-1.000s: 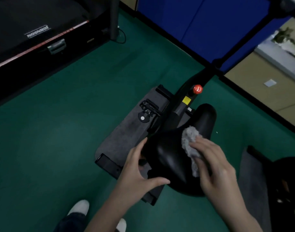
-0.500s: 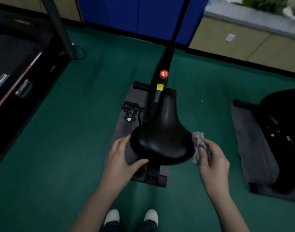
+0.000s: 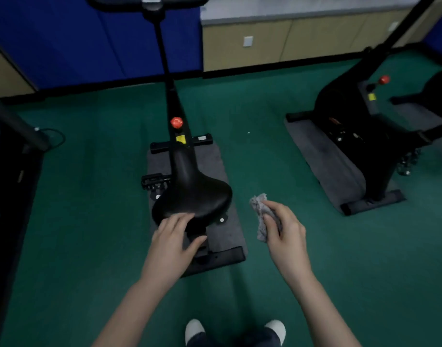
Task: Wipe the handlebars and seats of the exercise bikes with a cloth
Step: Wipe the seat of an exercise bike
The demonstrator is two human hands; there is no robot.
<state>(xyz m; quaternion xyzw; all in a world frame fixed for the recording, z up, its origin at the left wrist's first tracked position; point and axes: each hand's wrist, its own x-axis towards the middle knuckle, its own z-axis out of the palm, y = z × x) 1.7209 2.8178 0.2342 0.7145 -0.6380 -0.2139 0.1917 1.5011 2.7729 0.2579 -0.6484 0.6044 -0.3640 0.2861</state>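
- Nearest, at the bottom edge, the white toes of two shoes [image 3: 195, 330] point forward over the green floor [image 3: 77, 246].
- Two bare forearms reach up from there. The left hand [image 3: 173, 242] lies with its fingers loosely spread on the rear edge of the black seat [image 3: 192, 194]. Its thumb sticks out to the right below that edge, and the hand clamps nothing.
- The right hand [image 3: 286, 232] is off to the right of the seat and clear of it, with fingers and thumb curled round a crumpled grey cloth [image 3: 258, 211]. The cloth's free end sticks up past the fingertips and touches no part of the bike.
- The seat is wide at the back and narrows to a nose that points away from the person.
- Under this bike lies a grey mat [image 3: 222, 229], and a black pedal [image 3: 155, 180] shows just left of the seat.
- Beyond the nose, the frame bears a yellow label [image 3: 181, 139] and a red knob [image 3: 176, 122]. A thin post rises to the handlebars [image 3: 147, 2] at the top edge.
- A dark machine [image 3: 7, 184] fills the left edge.
- A second bike [image 3: 352, 131] stands well apart on the right, on its own grey mat [image 3: 322, 159].
- Farthest back are a blue wall [image 3: 89, 33] and beige cabinets [image 3: 265, 43].
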